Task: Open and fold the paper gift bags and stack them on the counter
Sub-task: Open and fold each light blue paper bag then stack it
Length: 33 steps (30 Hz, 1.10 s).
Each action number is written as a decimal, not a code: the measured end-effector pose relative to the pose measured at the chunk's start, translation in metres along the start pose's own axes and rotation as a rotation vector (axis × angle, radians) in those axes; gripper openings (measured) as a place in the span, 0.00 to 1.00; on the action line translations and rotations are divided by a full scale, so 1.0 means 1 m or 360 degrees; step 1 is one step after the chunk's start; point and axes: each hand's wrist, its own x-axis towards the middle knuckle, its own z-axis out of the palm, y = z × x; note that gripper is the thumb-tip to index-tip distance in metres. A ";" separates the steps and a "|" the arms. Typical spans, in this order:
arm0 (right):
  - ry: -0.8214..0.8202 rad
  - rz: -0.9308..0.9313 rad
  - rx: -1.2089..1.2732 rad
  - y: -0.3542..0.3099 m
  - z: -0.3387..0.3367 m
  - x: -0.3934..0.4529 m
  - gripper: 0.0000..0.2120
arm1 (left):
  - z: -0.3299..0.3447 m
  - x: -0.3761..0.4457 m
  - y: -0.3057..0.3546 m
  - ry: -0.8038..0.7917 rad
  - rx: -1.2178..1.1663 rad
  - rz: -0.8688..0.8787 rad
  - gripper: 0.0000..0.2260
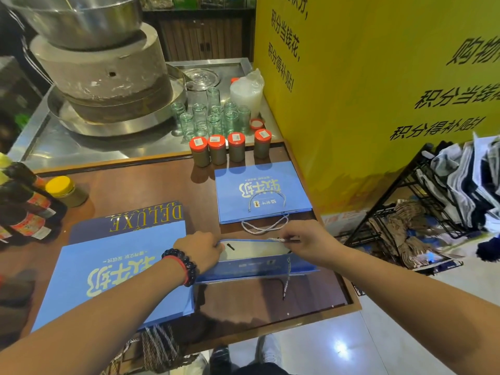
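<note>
Left hand: the left hand (201, 249), with a bead bracelet (180, 266) on the wrist, has its fingers curled over the left end of the open bag's mouth and grips the rim there.
Right hand: the right hand (303, 239) pinches the far rim of the same bag near its right end, thumb and forefinger closed together on the edge beside the rope handle; the other fingers are bent loosely.
Bag in hand: the open blue bag (257, 263) stands on the wooden counter (243, 301) between the two hands, mouth upward, white inside showing; one cord handle (287, 277) hangs down its near face.
Stack, far: a pile of flat blue bags (261, 194) lies just beyond the open one, handles (266, 226) trailing toward it.
Stack, left: larger flat blue bags (116, 269) lie under the left forearm, on top of a dark one printed DELUXE (146, 216).
Jars: four red-lidded jars (230, 150) stand in a row at the counter's far edge, behind the far stack.
Beyond: clear glass jars (213, 117) and a stone mill (108, 74) sit on the metal surface.
Right side: a yellow wall (378, 90) with black lettering, and a black wire rack (422, 201).
</note>
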 end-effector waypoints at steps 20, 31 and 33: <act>0.0064 0.0726 0.0392 0.014 -0.012 0.017 0.11 | -0.008 0.025 0.106 0.0181 0.0180 0.0591 0.10; -0.0523 0.0707 0.0343 0.018 -0.028 0.027 0.13 | -0.003 0.025 0.115 0.0047 0.0037 0.0578 0.06; -0.0563 0.0671 0.0314 0.017 -0.031 0.028 0.13 | -0.003 0.024 0.114 0.0060 0.0046 0.0564 0.06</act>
